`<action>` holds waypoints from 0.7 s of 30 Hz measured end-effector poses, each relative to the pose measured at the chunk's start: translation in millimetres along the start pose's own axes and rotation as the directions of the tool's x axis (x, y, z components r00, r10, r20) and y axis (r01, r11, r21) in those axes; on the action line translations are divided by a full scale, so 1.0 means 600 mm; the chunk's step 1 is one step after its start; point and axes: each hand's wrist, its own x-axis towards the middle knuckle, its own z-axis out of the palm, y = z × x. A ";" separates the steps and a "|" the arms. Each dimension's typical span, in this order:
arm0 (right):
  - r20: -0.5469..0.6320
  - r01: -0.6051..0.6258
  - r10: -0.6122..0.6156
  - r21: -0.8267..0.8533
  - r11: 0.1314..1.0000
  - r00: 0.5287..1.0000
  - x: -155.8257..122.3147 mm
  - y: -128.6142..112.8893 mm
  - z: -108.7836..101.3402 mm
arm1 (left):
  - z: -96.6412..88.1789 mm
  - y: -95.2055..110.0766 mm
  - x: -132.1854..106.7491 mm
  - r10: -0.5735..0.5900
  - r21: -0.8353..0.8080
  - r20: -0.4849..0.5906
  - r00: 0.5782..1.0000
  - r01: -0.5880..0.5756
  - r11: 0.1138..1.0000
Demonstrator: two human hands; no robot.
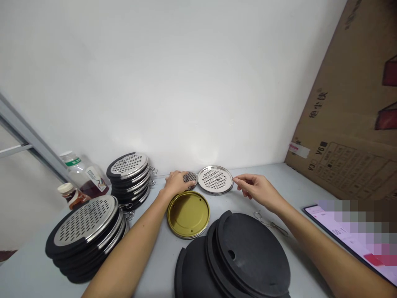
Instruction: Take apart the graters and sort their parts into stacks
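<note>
My hands are apart on the pale grey table (297,182), and a round perforated stainless steel disc (215,180) lies flat between them, close to the wall and well ahead of my wrists. Being round, it has no long axis to speak of. My right hand (258,189) comes at it from the right, thumb and forefinger at its rim; whether they pinch it or only touch it, I cannot tell. My left hand (176,183) lies over a small dark mesh disc (190,177) just left of the steel disc, fingers curled on the mesh, though I cannot tell if it is gripped. Of my two hands, the right is the one reaching the steel disc. Below them sits a gold-lacquered round lid (188,214), just beside my left forearm. To my left stand a stack of black-backed perforated discs (83,231) and a second stack (128,176) by the wall. Black round plates (254,252) pile up in front of me, and a small metal clip (269,223) lies by my right forearm.
</note>
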 end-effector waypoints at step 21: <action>0.111 0.073 -0.055 -0.170 0.983 0.992 -0.002 0.013 0.029 | -0.266 -0.355 -0.328 -0.575 -0.466 0.138 0.806 0.565 0.681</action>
